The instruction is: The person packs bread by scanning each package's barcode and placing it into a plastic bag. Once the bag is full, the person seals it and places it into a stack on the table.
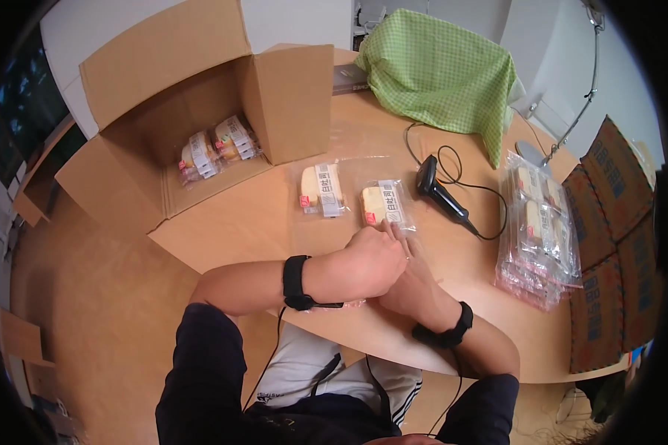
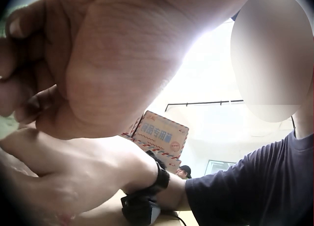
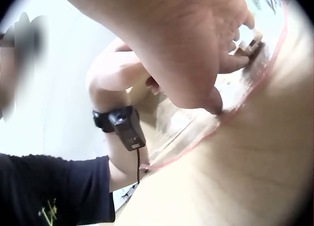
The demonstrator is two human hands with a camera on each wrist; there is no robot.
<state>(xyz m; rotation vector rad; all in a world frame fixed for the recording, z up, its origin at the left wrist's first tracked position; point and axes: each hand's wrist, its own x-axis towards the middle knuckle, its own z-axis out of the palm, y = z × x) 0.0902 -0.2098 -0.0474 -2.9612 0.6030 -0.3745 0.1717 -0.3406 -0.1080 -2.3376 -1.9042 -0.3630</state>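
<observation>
A large clear plastic bag [image 1: 309,236] lies on the table before me, its pink edge [image 3: 201,143] nearest my body. Inside show two packs of sliced white bread, a left pack [image 1: 321,190] and a right pack [image 1: 382,203], both with white labels. My right hand [image 1: 417,288] rests on the bag's right part, fingers extended and thumb tip right at the pink edge. Crossing over it is my left hand [image 1: 372,259], fingers curled, with nothing visible in its grasp.
An open cardboard box [image 1: 293,104] holding bread packs stands back left. Behind the bag lies a corded barcode scanner [image 1: 444,194]. Filled bags [image 1: 538,230] are stacked at right, beside printed cardboard [image 1: 597,297]. A green checked cloth [image 1: 438,70] drapes something at the back.
</observation>
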